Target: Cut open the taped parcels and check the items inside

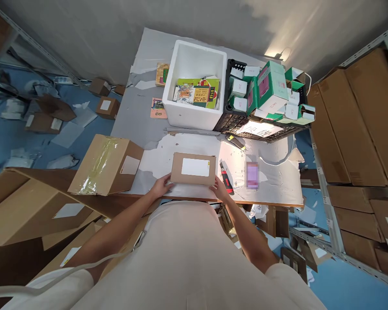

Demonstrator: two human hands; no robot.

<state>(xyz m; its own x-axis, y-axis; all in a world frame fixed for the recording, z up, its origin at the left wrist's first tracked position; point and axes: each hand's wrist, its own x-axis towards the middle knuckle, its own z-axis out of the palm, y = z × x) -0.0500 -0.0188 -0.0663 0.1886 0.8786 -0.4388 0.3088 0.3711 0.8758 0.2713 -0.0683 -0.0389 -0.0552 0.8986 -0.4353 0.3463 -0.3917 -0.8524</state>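
A small brown cardboard box lies at the front of the table, directly before me. Its top bears a white label with a small yellow mark. My left hand grips the near left corner, fingers closed against the side. On the opposite near corner, my right hand holds the box in the same way. A red and black utility knife rests just right of my right hand, apart from it. Parts of the fingers are hidden by the box edges.
Behind the box stand a white foam box holding books and a black crate with green-white cartons. A taped carton sits left. A yellow-black cutter and a blurred purple item lie right. Shelves flank the table.
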